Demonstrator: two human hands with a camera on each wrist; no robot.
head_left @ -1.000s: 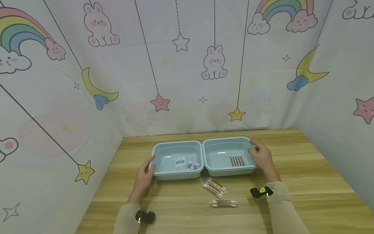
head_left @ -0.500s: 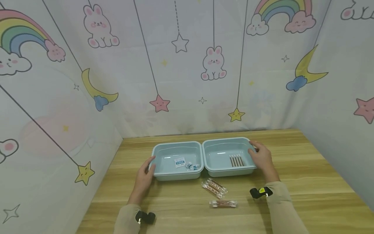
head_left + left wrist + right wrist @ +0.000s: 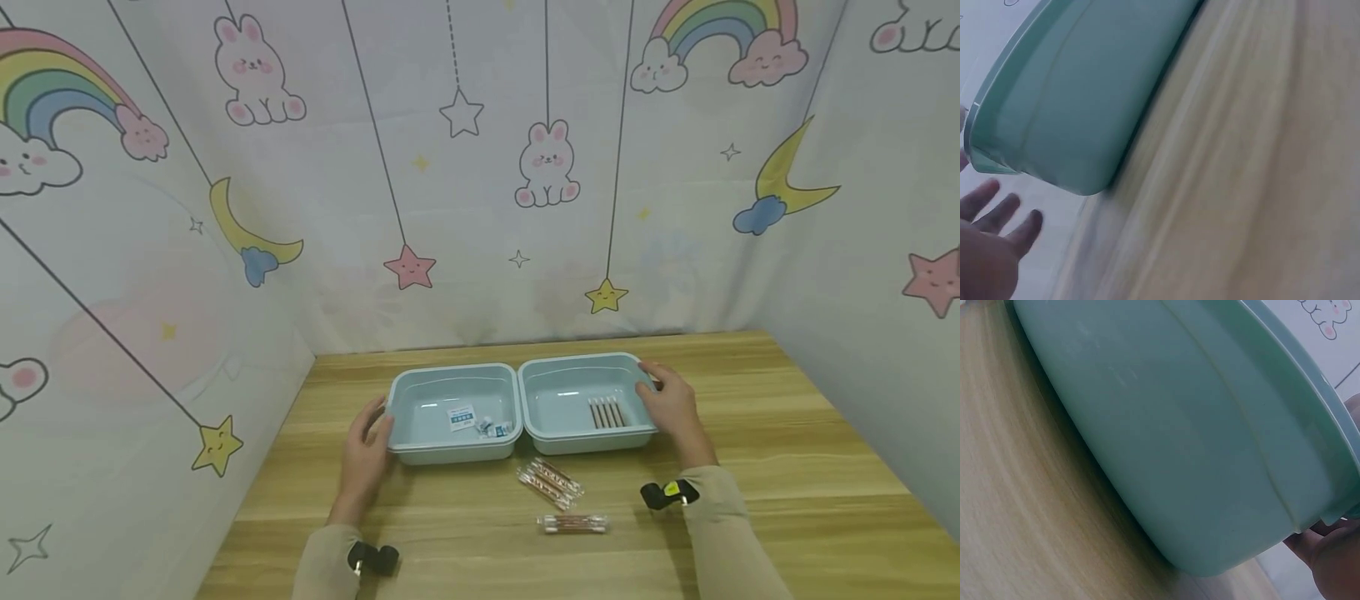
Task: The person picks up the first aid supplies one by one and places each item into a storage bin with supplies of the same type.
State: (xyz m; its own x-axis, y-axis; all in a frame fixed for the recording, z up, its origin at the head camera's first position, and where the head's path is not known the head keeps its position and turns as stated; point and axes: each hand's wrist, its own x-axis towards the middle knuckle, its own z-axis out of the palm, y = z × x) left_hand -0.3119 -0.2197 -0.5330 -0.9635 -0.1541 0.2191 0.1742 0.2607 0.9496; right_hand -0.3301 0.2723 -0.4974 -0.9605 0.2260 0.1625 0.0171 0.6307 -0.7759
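Note:
Two light blue plastic trays stand side by side on the table. Beside the outer end of the left tray [image 3: 453, 457] is my left hand [image 3: 365, 450]; its thumb is at the rim and its fingers are spread, apart from the wall in the left wrist view. My right hand [image 3: 671, 408] grips the rim of the right tray [image 3: 592, 444] at its outer end, fingers under the edge in the right wrist view. In the left tray lie a white-and-blue sachet [image 3: 461, 417] and several small crumpled packets [image 3: 494, 429]. The right tray holds several brown-stemmed cotton swabs [image 3: 606, 412] in a row.
In front of the trays lie several clear-wrapped cotton swabs [image 3: 550, 483], with another wrapped bundle of swabs [image 3: 573, 524] nearer me. The wooden table [image 3: 450, 533] meets a printed cloth backdrop [image 3: 480, 308] behind the trays and at both sides.
My left hand has eased its fingers on the left tray's rim and shifted slightly outward. The right hand holds its place, and the trays barely move.

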